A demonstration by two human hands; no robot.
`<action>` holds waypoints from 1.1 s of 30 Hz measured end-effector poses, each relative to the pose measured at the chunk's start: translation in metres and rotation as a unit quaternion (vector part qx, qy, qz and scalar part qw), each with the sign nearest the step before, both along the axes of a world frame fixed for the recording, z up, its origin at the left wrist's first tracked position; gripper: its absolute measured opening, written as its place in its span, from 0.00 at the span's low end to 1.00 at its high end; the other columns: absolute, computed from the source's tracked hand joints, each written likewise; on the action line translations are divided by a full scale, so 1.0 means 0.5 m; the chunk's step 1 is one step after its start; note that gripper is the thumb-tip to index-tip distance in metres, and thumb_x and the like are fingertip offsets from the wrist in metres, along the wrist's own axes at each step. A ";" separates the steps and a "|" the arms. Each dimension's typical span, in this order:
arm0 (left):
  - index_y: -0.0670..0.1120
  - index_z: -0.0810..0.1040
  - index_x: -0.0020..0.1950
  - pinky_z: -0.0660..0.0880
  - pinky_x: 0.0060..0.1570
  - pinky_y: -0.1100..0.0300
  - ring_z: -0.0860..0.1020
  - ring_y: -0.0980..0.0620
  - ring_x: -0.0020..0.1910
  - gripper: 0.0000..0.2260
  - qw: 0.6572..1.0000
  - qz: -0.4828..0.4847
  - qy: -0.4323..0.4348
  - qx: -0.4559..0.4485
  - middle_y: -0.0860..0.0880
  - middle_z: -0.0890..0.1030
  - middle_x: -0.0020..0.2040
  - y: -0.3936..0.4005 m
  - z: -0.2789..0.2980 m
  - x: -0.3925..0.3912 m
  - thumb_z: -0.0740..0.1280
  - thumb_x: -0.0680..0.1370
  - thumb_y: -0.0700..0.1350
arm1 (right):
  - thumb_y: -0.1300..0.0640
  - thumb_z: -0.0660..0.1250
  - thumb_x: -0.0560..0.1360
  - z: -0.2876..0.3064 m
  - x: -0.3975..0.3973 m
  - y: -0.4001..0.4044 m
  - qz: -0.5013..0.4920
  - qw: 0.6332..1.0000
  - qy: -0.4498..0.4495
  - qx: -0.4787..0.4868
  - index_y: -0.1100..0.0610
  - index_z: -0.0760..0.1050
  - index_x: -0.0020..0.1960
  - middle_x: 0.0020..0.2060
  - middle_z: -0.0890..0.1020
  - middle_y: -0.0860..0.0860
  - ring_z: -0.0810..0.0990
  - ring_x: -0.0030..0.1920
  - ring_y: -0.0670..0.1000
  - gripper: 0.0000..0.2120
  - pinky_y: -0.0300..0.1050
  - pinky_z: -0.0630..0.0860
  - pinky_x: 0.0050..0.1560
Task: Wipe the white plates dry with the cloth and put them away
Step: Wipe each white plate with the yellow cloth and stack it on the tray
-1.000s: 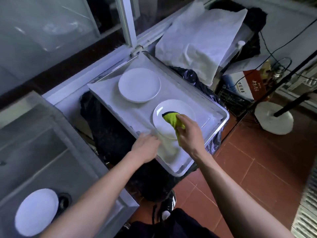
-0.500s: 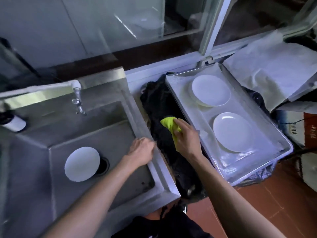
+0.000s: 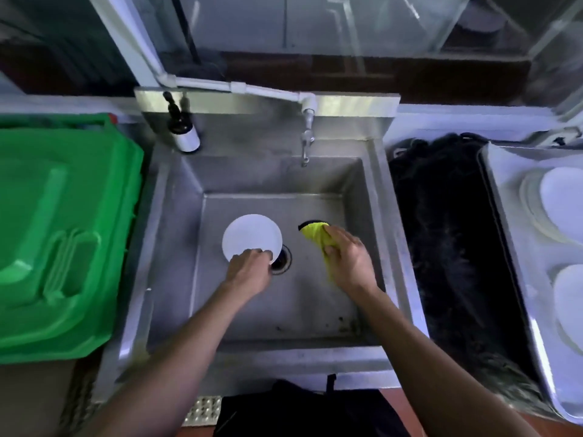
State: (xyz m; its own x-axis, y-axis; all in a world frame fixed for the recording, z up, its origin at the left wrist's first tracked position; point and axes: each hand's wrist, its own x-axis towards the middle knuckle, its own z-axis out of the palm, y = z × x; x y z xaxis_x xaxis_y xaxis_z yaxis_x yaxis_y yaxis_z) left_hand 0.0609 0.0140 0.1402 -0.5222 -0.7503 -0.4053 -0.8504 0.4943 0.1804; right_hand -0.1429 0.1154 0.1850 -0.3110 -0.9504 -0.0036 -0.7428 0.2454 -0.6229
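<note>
left hand (image 3: 249, 272) fingers (image 3: 263, 254) curled onto the near rim of the white plate (image 3: 251, 238); plate lies on the sink (image 3: 176, 247) floor beside the drain (image 3: 282, 263) | right hand (image 3: 348, 263) fingers pinching the yellow cloth (image 3: 314, 234), apart from that plate | two more plates (image 3: 564, 209) in the tray (image 3: 517, 234) at right

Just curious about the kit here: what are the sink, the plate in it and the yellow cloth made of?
Sink: brushed stainless steel, judging by its dull grey sheen and folded edges.
Plate: smooth white, probably glazed ceramic, possibly melamine.
Cloth: soft yellow fabric with a dark edge, likely microfibre; it bunches in the right hand.
</note>
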 end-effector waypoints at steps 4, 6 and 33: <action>0.50 0.77 0.69 0.78 0.55 0.48 0.79 0.41 0.61 0.17 0.997 0.063 0.032 0.022 0.46 0.81 0.63 -0.027 -0.029 0.084 0.62 0.80 0.46 | 0.59 0.58 0.77 -0.024 0.072 -0.057 0.068 0.997 0.007 0.038 0.54 0.74 0.71 0.65 0.79 0.51 0.79 0.56 0.65 0.22 0.58 0.77 0.53; 0.50 0.76 0.70 0.77 0.56 0.49 0.79 0.40 0.61 0.18 0.994 0.089 0.055 0.022 0.46 0.81 0.64 -0.035 -0.046 0.112 0.63 0.80 0.46 | 0.61 0.60 0.78 -0.046 0.096 -0.085 0.094 0.994 0.002 0.056 0.52 0.73 0.72 0.67 0.78 0.48 0.78 0.59 0.62 0.23 0.56 0.77 0.55; 0.41 0.79 0.66 0.72 0.50 0.57 0.81 0.44 0.57 0.18 0.841 0.489 0.212 0.096 0.43 0.84 0.59 -0.189 -0.477 0.160 0.72 0.77 0.45 | 0.65 0.65 0.73 -0.462 0.124 -0.301 0.123 0.990 -0.064 0.037 0.50 0.76 0.62 0.56 0.82 0.48 0.79 0.53 0.60 0.21 0.55 0.80 0.51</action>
State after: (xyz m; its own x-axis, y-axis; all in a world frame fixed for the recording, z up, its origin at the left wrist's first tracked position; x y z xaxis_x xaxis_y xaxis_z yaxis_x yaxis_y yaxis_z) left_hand 0.1411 -0.0802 -0.0982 0.1777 -0.8473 -0.5006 -0.6731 -0.4757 0.5662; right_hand -0.0809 -0.0350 -0.0460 -0.0621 -0.9930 -0.1003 -0.7021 0.1149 -0.7028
